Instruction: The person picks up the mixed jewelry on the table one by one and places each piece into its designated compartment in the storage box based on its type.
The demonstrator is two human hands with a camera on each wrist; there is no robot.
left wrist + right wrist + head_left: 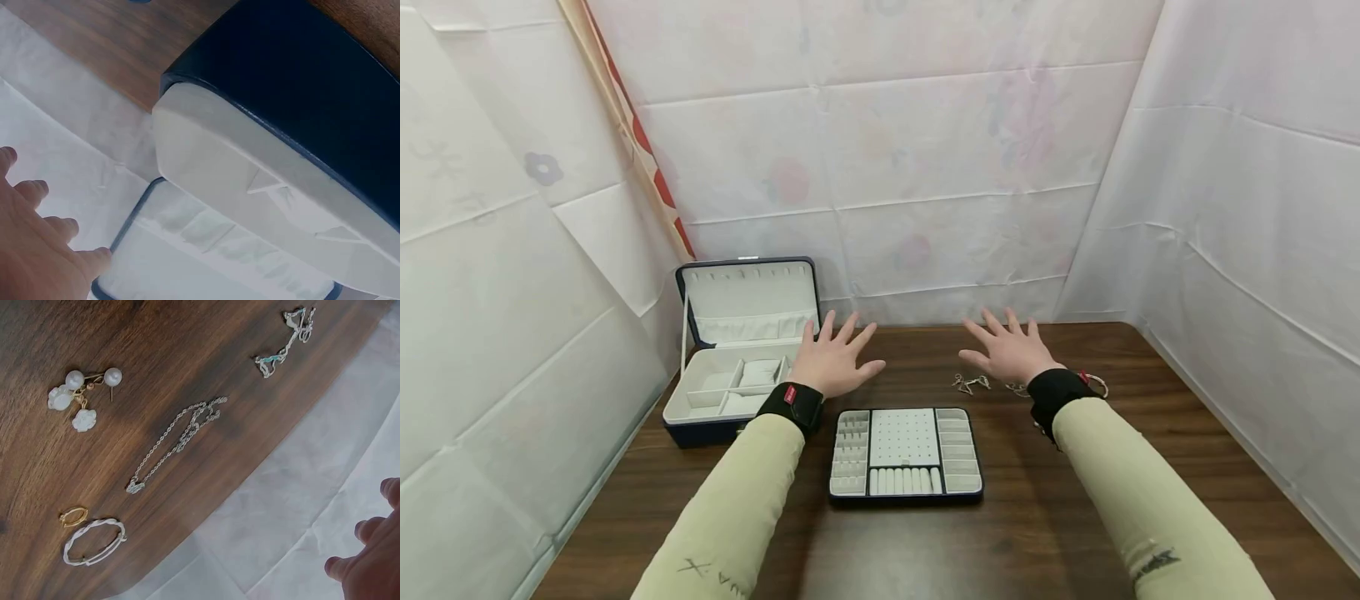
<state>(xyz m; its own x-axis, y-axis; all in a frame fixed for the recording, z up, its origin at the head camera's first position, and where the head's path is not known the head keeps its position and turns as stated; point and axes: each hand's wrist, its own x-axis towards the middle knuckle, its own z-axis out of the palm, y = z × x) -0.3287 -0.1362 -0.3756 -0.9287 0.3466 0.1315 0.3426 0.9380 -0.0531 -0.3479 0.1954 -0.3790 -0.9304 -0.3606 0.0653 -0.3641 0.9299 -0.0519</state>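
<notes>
A: Head view. What's there?

B: Left hand, frame centre: fingers spread, grip released. It overlaps the right end of a navy jewellery box, lid up, left of frame. Right hand, right of centre: also spread, grip released. Jewellery tray flat on the wood-grain counter, lower centre.

A: Tray's handling?

B: My judgement: light, stiff, smooth-edged. Take it by both short side rims, keep level.

A: Left wrist view?

B: Box across the right side, pale divided interior mid-frame, lid at the bottom. Left hand lower left, fingers apart, holding nothing. One fingertip overlaps the lid's edge; can't tell contact. Box probably the heaviest item; hold by the base walls, not the lid.

A: Right wrist view?

B: Jewellery on the counter. Pearl earrings with white flower drops, upper left; pendant necklace, centre; silver-toned chain, upper right; gold-toned ring just above a twisted bracelet, lower left. Right hand lower right, well apart from them, empty.

A: Handling?

B: Light, I'd judge. Chains limp, apt to tangle; pinch the necklace near its pendant. Earrings likely fragile: hold the pearls. Bracelet stiff, slippery; hold the band.
</notes>
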